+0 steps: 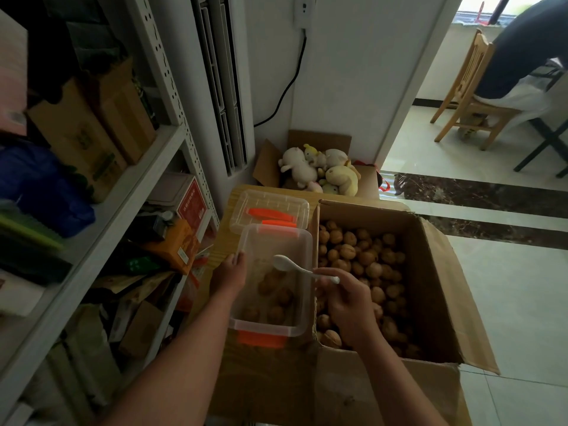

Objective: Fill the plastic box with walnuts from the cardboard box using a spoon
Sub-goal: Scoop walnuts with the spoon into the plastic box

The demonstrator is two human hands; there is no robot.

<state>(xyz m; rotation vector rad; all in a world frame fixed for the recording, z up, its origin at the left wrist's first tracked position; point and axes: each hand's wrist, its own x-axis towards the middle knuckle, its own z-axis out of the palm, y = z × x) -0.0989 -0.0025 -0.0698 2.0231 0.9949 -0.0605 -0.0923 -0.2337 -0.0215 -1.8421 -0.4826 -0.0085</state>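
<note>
A clear plastic box [302,250] with orange clips stands on a wooden surface, with several walnuts [273,298] on its bottom. My left hand [229,273] grips the box's left rim. My right hand [349,305] holds a white spoon [290,265] by its handle; the empty bowl hovers over the plastic box. To the right stands an open cardboard box [436,290] full of walnuts [362,256], and my right hand is above its left side.
The clear lid [269,210] with orange clips lies behind the plastic box. A carton of plush toys [319,170] sits further back. Crowded metal shelves [123,195] line the left. Tiled floor, a wooden chair [467,96] and a seated person are at the right.
</note>
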